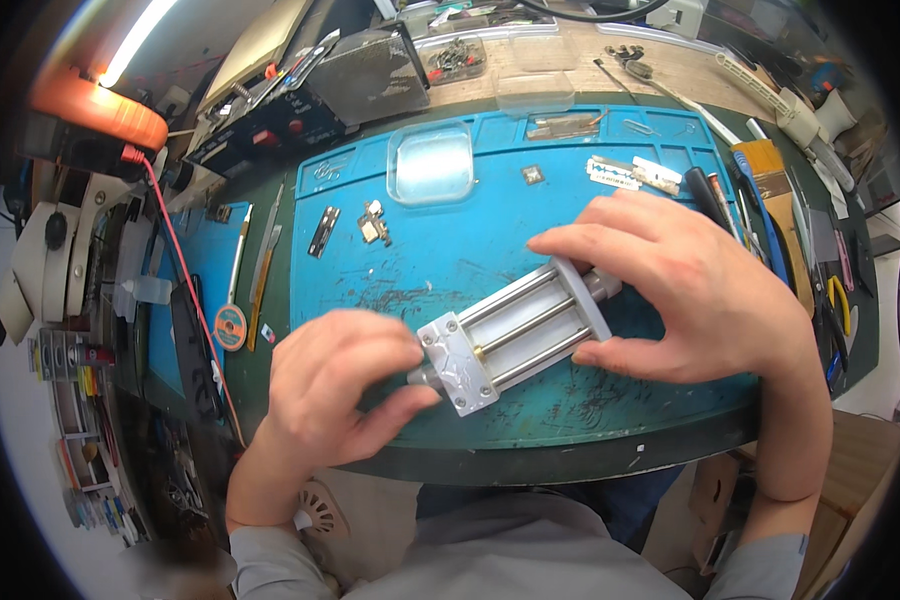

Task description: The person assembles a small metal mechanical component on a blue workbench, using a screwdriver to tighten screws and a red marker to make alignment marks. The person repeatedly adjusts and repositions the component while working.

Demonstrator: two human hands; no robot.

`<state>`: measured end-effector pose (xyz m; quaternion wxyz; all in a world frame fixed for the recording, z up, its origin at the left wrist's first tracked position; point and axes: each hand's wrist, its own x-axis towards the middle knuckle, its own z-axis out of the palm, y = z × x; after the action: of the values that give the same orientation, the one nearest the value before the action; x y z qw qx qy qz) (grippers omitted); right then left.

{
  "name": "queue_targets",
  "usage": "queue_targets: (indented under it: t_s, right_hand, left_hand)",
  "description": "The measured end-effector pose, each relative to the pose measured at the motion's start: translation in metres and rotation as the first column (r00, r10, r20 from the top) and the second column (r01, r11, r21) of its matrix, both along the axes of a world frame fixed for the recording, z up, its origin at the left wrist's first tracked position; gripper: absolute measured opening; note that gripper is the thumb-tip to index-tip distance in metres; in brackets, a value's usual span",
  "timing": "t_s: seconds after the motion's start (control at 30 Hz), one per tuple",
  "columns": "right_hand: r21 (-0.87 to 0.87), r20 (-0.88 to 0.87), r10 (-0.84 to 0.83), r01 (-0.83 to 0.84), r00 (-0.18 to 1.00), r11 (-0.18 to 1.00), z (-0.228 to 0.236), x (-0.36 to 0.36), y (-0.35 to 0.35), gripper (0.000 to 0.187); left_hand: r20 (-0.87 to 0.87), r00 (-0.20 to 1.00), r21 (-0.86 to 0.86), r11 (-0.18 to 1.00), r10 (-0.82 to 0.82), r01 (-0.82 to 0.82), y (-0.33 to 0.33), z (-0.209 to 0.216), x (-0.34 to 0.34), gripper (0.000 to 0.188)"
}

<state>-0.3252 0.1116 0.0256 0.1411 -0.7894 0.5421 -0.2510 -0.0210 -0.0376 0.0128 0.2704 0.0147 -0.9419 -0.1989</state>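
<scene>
A silver metal sliding clamp (530,335) with parallel rods and a threaded spindle lies slantwise above the blue mat (510,235). My right hand (685,280) grips its right end plate, thumb on the near edge and fingers over the far edge. At the clamp's left end, a small round knob (427,378) sticks out past a screwed block (458,368). My left hand (335,385) is slightly blurred beside that knob, thumb and index finger parted on either side of it. Nothing sits between the clamp's rods.
A clear plastic tray (430,165) stands on the mat, with small electronic parts (373,223) nearby. Razor blades (630,174) lie at the back right. Brushes (760,160) and other tools line the right edge. A red cable (185,275) runs down the left side.
</scene>
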Motion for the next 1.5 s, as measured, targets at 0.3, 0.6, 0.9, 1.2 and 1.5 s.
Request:
queue_targets:
  t_s: [0.3,0.6,0.9,1.2,1.5]
  right_hand:
    - [0.021,0.013,0.003,-0.003,1.000,1.000,0.004,0.000,0.001,0.076]
    - [0.128,0.052,-0.022,0.015,0.998,0.992,0.011,0.003,-0.001,0.067]
    - [0.170,0.046,-0.022,0.014,0.999,0.985,0.016,0.004,-0.001,0.071]
    - [0.181,-0.008,-0.028,0.029,1.000,0.983,0.021,0.008,0.000,0.068]
    - [0.210,-0.013,-0.028,0.030,1.000,0.977,0.023,0.007,-0.001,0.070]
  left_hand:
    - [0.197,0.971,0.118,0.980,0.135,-0.160,0.011,0.003,-0.002,0.087]
    - [0.217,0.967,0.200,0.963,0.134,-0.178,0.010,0.004,-0.003,0.072]
    - [0.175,0.978,0.159,0.977,0.117,-0.145,0.009,0.002,-0.003,0.072]
    - [0.133,0.984,0.079,0.989,0.116,-0.128,0.012,-0.004,-0.003,0.075]
    - [0.144,0.983,0.069,0.990,0.115,-0.126,0.012,-0.003,-0.001,0.077]
